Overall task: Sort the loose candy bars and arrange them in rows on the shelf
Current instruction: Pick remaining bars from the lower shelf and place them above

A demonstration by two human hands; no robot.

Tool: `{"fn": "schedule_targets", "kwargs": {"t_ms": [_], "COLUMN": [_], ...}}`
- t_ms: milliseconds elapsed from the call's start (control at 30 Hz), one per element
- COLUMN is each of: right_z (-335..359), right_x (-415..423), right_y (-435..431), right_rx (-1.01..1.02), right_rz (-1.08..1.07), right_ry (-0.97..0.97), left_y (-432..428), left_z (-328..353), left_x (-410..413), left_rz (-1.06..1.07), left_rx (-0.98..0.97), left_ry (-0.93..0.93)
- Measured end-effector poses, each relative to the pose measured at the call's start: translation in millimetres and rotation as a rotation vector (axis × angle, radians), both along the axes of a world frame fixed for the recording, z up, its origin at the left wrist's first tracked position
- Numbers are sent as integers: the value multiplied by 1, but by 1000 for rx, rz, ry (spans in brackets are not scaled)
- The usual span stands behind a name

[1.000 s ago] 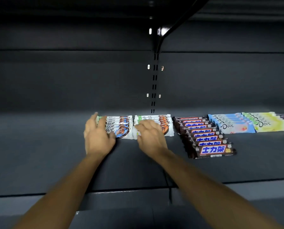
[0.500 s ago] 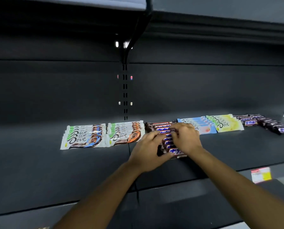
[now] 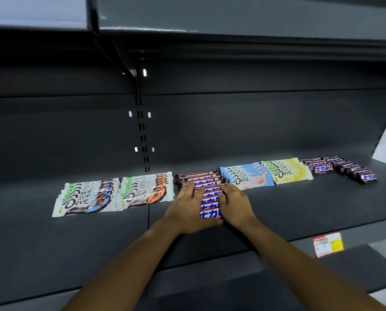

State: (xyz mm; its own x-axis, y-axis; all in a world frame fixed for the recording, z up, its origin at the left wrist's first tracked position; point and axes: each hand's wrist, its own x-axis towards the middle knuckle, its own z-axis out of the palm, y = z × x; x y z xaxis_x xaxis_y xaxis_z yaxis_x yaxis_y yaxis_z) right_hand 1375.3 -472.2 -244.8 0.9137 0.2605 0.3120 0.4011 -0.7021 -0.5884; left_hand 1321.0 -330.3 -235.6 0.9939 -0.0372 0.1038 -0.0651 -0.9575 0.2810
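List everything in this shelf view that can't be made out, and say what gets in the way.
All in the head view:
1. Both ends of the front bars in the middle brown row: covered by the left hand and right hand.
2. Print on the price tag: too blurred to read.
3. Labels on the far-right dark bars: too small and blurred.
4. How far the shelf runs sideways: cut off by the frame edges.

On the shelf [image 3: 299, 209] I had two Dove rows [image 3: 86, 197] [image 3: 147, 190] leftmost. Right of them lay the middle bar row [image 3: 210, 198], between my left hand [image 3: 187, 209] and right hand [image 3: 236, 205]. Beyond came two further Dove rows [image 3: 247, 176] [image 3: 286, 170], then two end bar rows [image 3: 320, 166] [image 3: 355, 170] farthest right.
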Motion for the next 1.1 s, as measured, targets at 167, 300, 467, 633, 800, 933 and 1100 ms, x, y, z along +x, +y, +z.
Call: {"fn": "schedule_targets", "kwargs": {"t_ms": [167, 300, 467, 633, 800, 933, 1100], "right_z": [1, -1, -6, -8, -4, -1, -6], "right_x": [8, 14, 19, 22, 20, 10, 3], "right_y": [0, -1, 1, 2, -10, -25, -31], "right_rx": [49, 73, 93, 64, -32, -19, -106], "right_rz": [15, 49, 71, 103, 133, 322, 386], "right_ry": [72, 97, 66, 46, -13, -112, -153], "left_y": [-4, -7, -4, -2, -8, -10, -9], "left_z": [1, 4, 5, 5, 12, 13, 5], "left_x": [3, 1, 1, 4, 2, -4, -10], "left_rz": [11, 10, 16, 22, -66, -97, -69], "left_rx": [26, 51, 59, 114, 236, 244, 350], "left_ry": [40, 32, 48, 66, -68, -66, 24]}}
